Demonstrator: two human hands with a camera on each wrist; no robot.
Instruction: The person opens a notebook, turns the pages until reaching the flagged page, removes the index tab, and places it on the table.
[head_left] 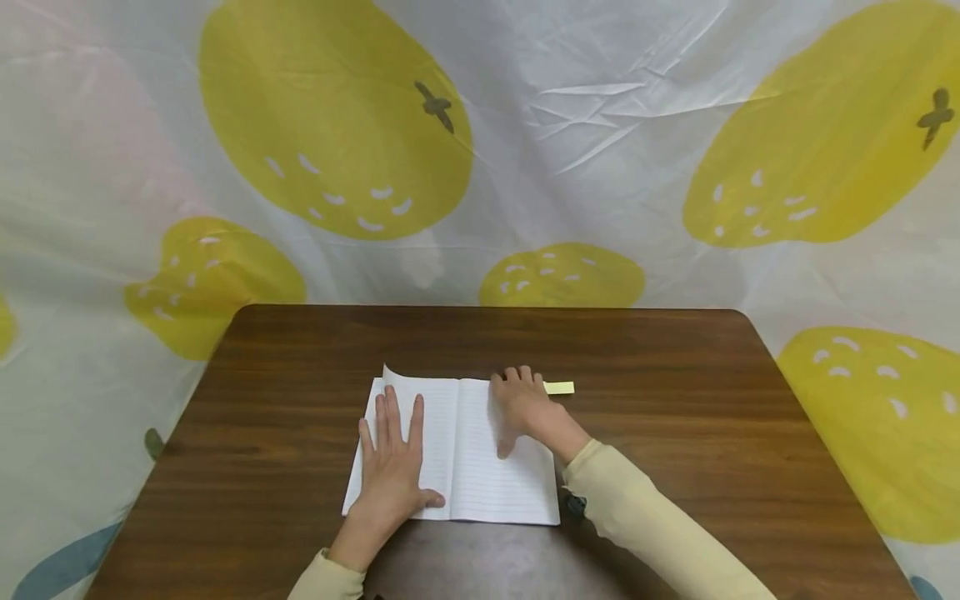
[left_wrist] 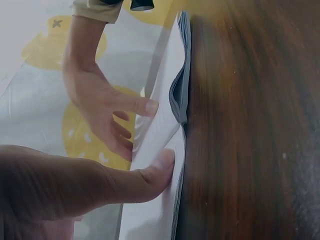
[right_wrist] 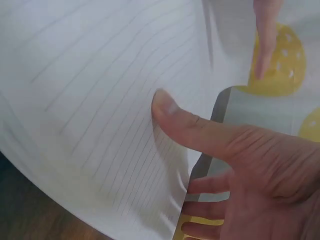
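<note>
An open lined notebook lies on a brown wooden table. My left hand lies flat on the left page with straight fingers, and its thumb presses the paper in the left wrist view. My right hand is at the far edge of the right page. Its thumb lies on the lined sheet, and its fingers curl over the sheet's edge. The sheet bows upward there. A small yellow strip lies just right of that hand.
A white cloth with big yellow fruit prints hangs behind and around the table. The far left corner of the left page curls up. Bare wood surrounds the notebook on all sides.
</note>
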